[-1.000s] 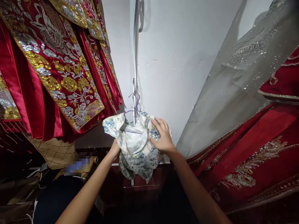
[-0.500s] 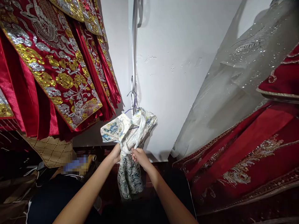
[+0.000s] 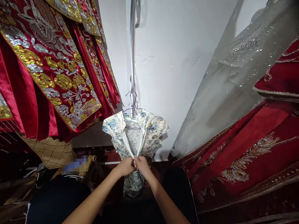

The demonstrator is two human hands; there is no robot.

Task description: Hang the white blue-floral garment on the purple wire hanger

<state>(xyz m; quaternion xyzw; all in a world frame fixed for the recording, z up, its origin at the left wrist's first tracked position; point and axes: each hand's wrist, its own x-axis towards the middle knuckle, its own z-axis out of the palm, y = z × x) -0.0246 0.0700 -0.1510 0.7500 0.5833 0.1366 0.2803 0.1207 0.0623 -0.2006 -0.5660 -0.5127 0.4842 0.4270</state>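
- Left hand (image 3: 126,166) and right hand (image 3: 141,164) are pressed together, both closed on the front opening of a small floral dress (image 3: 135,140), the two front edges pinched shut at about waist height.
- The dress is hung on a purple wire hanger (image 3: 133,107) hooked to a silver vertical strip (image 3: 132,62) on the white wall (image 3: 177,62); the skirt part drops below the hands.
- Step in hand, judged: the front is being closed or fastened. The next move likely calls for a fine fingertip grip on the closure with the fabric kept taut; the fastener itself cannot be made out.
- Left: red garments with gold and silver embroidery (image 3: 46,68), hung close by.
- Right: a grey sequinned sheer cover (image 3: 233,81) over a red embroidered gown (image 3: 245,149).
- Below: dark floor area, a quilted tan item (image 3: 50,151), clutter too dim to identify.
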